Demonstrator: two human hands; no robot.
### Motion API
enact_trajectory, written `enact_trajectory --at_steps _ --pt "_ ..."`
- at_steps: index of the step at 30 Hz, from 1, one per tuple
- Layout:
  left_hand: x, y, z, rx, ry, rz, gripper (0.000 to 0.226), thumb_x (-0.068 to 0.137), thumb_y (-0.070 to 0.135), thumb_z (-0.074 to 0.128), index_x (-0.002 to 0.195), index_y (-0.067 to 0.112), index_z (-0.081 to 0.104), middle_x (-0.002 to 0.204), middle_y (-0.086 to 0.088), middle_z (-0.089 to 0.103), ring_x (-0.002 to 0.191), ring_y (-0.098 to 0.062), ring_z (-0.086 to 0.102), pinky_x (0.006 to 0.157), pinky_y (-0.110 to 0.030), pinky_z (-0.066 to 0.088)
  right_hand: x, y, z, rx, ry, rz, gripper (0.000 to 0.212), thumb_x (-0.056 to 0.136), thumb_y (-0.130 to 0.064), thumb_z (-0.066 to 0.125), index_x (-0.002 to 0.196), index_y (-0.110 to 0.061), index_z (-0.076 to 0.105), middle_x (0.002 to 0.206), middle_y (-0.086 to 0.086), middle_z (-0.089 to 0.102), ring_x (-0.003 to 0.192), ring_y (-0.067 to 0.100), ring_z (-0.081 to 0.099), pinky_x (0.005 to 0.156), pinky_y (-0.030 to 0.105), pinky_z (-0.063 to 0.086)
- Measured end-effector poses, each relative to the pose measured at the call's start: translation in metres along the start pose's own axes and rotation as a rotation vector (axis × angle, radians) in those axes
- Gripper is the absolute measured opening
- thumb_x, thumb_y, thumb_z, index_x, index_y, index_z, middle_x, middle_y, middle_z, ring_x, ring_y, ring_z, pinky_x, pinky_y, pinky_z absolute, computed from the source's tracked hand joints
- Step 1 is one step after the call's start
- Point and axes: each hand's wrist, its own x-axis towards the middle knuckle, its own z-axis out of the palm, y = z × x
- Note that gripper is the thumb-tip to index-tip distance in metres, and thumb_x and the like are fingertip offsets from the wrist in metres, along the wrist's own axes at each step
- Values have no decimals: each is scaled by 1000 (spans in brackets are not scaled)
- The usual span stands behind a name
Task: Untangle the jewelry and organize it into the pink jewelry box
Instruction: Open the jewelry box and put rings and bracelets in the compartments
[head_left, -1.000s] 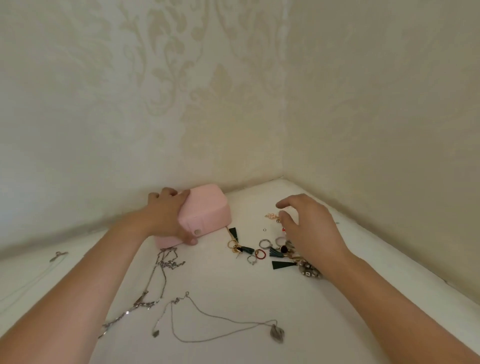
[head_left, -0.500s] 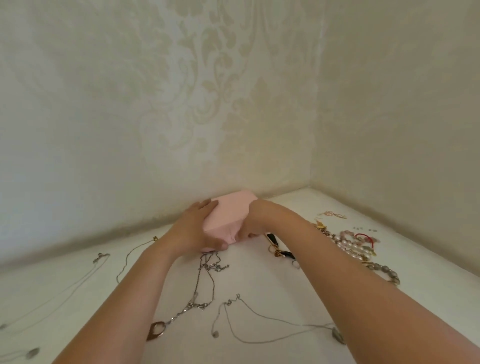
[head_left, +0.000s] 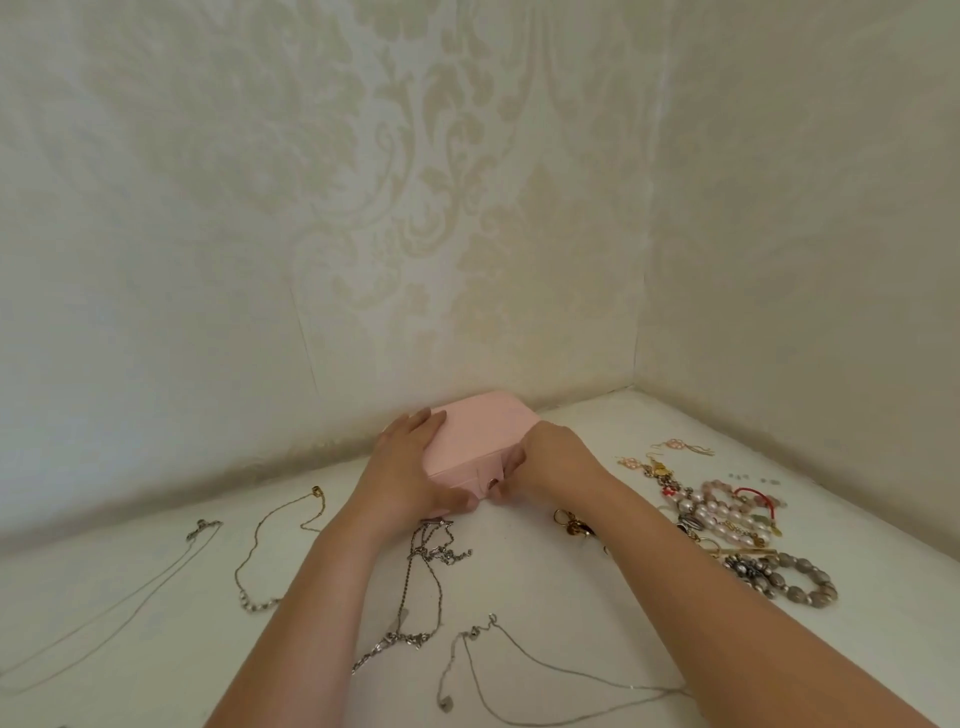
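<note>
Box-opening step: pink jewelry box sits closed on the desk by the wall, left grip clasping its end, right grip pinching the snap tab. Next move, likely: unsnap, raise the lid.

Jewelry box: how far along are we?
Done: nothing visibly sorted; the box is closed. In hand: left hand holds it, right hand pinches its clasp. Left: chains and the bead pile lie loose on the table.
</note>
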Motion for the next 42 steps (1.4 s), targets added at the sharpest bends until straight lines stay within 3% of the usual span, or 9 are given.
enact_trajectory --at_steps 3,10,14,22,28,30,33,39,42 --pt "-2 1 3 -25 33 -4 125 39 63 71 148 22 27 156 6 19 143 -13 12 114 -28 12 0 2 1 55 13 1 27 65 -20 80 87 -6 72 95 8 70 90 22 64 71 26 49" --pt "-8 1 7 -55 138 40 97 61 45 84 144 23 37 153 6 26 141 -11 18 111 -25 16 -7 2 -7 175 -50 -10 30 66 -13 78 56 -12 50 56 -2 44 60 16 42 49 24 28" --pt "-6 -3 6 -51 136 39 101 57 52 84 143 24 38 152 6 28 141 -10 19 111 -24 15 -16 1 -25 327 -219 -90 12 70 -7 73 64 -9 63 43 -7 39 50 10 34 51 23 23" --pt "-9 -5 2 -197 161 30 79 63 44 83 132 26 52 144 12 39 131 -4 36 104 -19 25 -15 6 -48 596 -310 -223 14 88 -20 63 88 -13 75 77 -1 67 65 7 51 64 18 39" --pt "-9 -6 2 -189 228 5 69 64 47 81 126 28 57 138 12 49 118 0 45 96 -17 31 -6 15 -38 735 -409 -132 17 82 0 67 96 -7 65 95 11 65 88 18 63 79 22 54" --pt "-10 -5 1 -211 251 -5 68 63 50 80 124 28 58 136 14 51 113 3 45 94 -17 31 -8 11 -35 672 -414 -145 31 76 6 70 102 -10 63 94 13 59 87 19 61 71 18 54" --pt "-11 -4 1 -246 266 -16 65 65 49 79 123 28 59 133 15 52 113 2 45 95 -17 32 -9 4 -28 600 -325 -215 21 78 2 71 96 -8 68 84 13 61 78 16 63 67 17 51" --pt "-11 -4 1 -280 284 25 81 58 50 84 129 35 48 121 17 45 110 -2 45 89 -18 35 -5 0 -37 910 -168 -220 10 80 -1 69 86 -7 74 84 10 73 80 17 68 78 21 55" --pt "-9 -7 3 -443 270 -13 66 65 43 83 123 35 52 117 18 54 103 0 55 86 -21 42 -8 -8 -50 1053 -137 -283 12 82 2 64 89 -5 72 88 9 72 84 17 67 83 20 54"
